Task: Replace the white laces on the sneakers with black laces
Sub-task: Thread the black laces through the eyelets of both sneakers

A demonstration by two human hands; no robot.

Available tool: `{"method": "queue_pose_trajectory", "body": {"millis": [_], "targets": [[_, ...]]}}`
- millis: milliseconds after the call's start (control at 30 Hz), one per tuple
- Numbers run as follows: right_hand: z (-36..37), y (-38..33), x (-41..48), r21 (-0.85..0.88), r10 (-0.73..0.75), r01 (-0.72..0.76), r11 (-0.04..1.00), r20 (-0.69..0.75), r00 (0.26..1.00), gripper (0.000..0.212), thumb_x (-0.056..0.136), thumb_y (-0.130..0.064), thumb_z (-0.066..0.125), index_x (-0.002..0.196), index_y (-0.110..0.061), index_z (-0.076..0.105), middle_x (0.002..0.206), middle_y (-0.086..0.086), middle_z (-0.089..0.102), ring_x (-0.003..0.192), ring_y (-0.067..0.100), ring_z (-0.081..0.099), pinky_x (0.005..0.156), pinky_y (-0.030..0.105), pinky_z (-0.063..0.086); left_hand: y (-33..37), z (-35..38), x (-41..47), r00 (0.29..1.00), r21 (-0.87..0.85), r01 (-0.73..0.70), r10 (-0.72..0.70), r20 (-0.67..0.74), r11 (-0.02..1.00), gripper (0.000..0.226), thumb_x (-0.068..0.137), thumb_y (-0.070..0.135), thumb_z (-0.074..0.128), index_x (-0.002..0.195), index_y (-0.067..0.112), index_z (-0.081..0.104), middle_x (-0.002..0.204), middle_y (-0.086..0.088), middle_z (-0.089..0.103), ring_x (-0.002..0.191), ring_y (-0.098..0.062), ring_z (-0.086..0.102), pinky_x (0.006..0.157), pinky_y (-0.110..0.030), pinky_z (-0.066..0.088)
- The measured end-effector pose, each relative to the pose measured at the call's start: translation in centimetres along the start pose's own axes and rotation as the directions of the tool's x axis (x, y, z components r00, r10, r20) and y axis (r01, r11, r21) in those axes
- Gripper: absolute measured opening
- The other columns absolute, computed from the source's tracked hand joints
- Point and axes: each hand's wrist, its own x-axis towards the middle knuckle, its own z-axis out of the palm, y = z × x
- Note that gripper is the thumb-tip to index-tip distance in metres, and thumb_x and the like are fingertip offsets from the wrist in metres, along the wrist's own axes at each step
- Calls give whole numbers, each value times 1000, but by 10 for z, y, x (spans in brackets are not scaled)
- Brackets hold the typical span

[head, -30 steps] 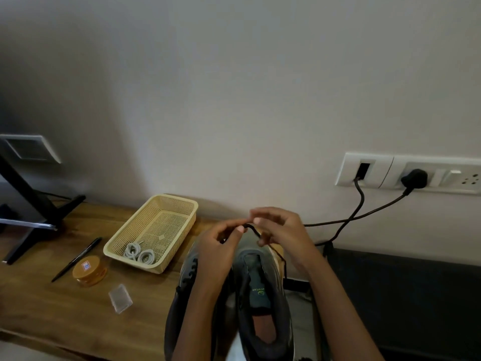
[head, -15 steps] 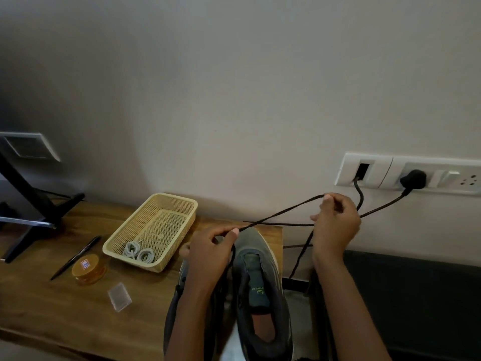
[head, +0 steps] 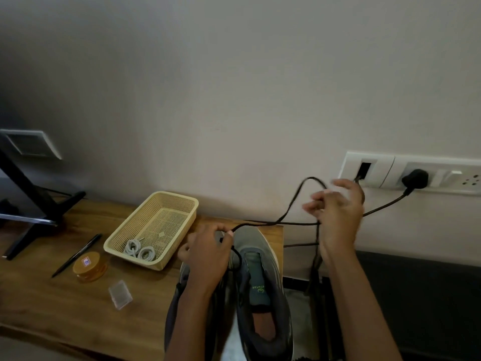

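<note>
Lacing is under way on the grey fabric sneaker, which is propped over the right end of the wooden table, toe toward the wall, with its heel hanging past the near edge. A thin black lace is seen running from the eyelets near the toe, up and to the right in a slack loop. The left hand is laid over the sneaker's left side, thumb and forefinger pinched on the lace where it leaves the shoe. The right hand is raised well to the right, near the wall sockets, fingers loosely curled about the lace's far part; motion blur leaves the exact grip unclear. The lace's long axis thus lies from left hand to right hand, so any tightening pull would probably be made rightward by the right hand. Two coiled white laces are lying in the near corner of the cream plastic mesh basket, left of the sneaker.
</note>
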Motion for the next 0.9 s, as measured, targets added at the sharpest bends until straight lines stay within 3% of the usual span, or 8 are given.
{"method": "queue_pose_trajectory", "body": {"millis": [100,233,333,467,567,700,800,900], "targets": [[15,12,-13,-167,125,-63,984,396,910,34,94,8,41,81,-9,67,75,8,60,62,14,59,63,24,57,11,2,-5,998,-299,-34,46,35,954,7,89,20,60,84,23,63,92,7,65,97,-10,58,76,-9,39],[29,27,-28,-410,267,20,912,629,731,29,92,2,48,81,-13,71,86,2,64,79,12,59,71,22,51,16,6,-8,992,-348,-84,112,61,934,9,90,17,61,85,25,62,90,7,65,90,-4,59,74,-12,44],[32,33,-31,-500,305,113,859,675,672,17,89,-9,60,80,-21,67,85,-1,63,85,14,60,80,36,51,16,4,-8,989,-375,-100,133,63,922,10,92,17,58,88,25,59,88,12,62,83,4,56,69,-4,42],[31,31,-27,-427,201,103,899,610,767,13,89,-5,59,76,-9,61,72,4,56,68,13,52,66,34,48,12,2,-7,984,-369,-40,101,147,929,8,93,15,57,94,23,61,93,3,64,85,-4,58,65,-2,42],[32,26,-25,-316,196,-32,948,501,843,12,90,0,54,80,-2,60,64,6,53,53,7,48,52,20,42,10,2,-7,963,-341,-13,103,248,940,13,92,13,57,96,22,66,94,5,66,88,-5,60,66,-2,42],[29,26,-19,-120,263,-238,964,285,922,20,92,-1,51,73,-3,56,53,5,50,41,9,41,45,20,38,6,0,-6,947,-351,45,71,312,935,19,96,15,51,94,28,66,85,9,69,88,-2,60,68,-4,41],[22,28,-13,49,352,-360,932,118,928,22,93,0,51,72,-6,56,55,5,49,40,8,41,48,23,37,3,1,-4,962,-350,46,53,268,936,15,95,19,54,94,29,65,76,10,69,88,1,61,79,-16,41],[18,31,-9,127,422,-419,899,1,907,19,92,-1,51,75,-6,56,59,7,48,40,7,39,50,24,37,4,2,-5,982,-330,38,27,189,943,14,89,19,64,86,32,65,87,13,67,92,-5,62,79,-19,44]]}}
